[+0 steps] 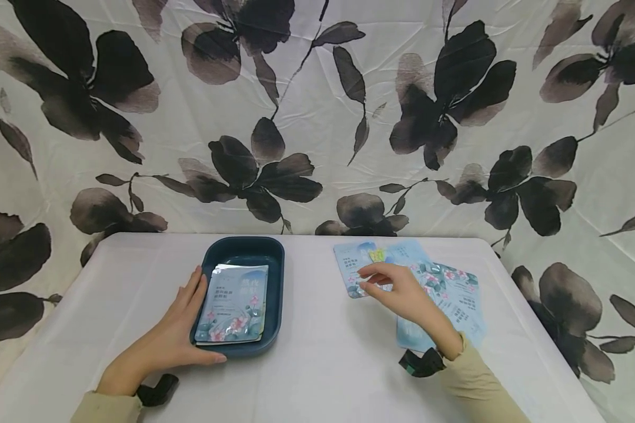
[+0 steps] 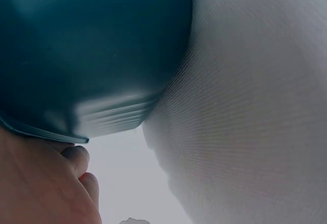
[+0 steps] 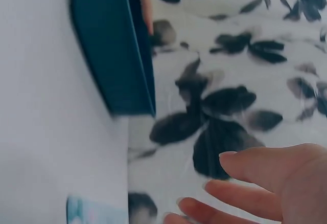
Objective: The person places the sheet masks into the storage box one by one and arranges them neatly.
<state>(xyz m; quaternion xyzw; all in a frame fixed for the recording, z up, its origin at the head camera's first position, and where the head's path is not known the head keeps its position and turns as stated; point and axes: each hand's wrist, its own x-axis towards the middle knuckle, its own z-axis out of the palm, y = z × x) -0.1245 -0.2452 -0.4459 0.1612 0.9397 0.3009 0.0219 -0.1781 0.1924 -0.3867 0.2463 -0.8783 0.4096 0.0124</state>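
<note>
A dark blue tray point(image 1: 281, 294) stands left of the middle on the white table. In it lies a small stack of flat light-blue sachets point(image 1: 233, 305) printed with pink flowers. My left hand point(image 1: 171, 338) rests against the tray's left side, fingers stretched along the rim and thumb along the front edge. My right hand point(image 1: 397, 291) hovers over loose sachets of the same kind on the right, fingers loosely bent and holding nothing. One sachet point(image 1: 347, 267) lies at the left of that overlapping spread, another point(image 1: 457, 288) at its right. The hand and forearm hide part of them.
The white table point(image 1: 317, 382) ends at a back edge, behind which hangs a white cloth point(image 1: 349, 176) with dark flowers. Each wrist wears a black strap mount, such as the right one point(image 1: 423, 363). A small yellow-green patch point(image 1: 377, 255) shows among the loose sachets.
</note>
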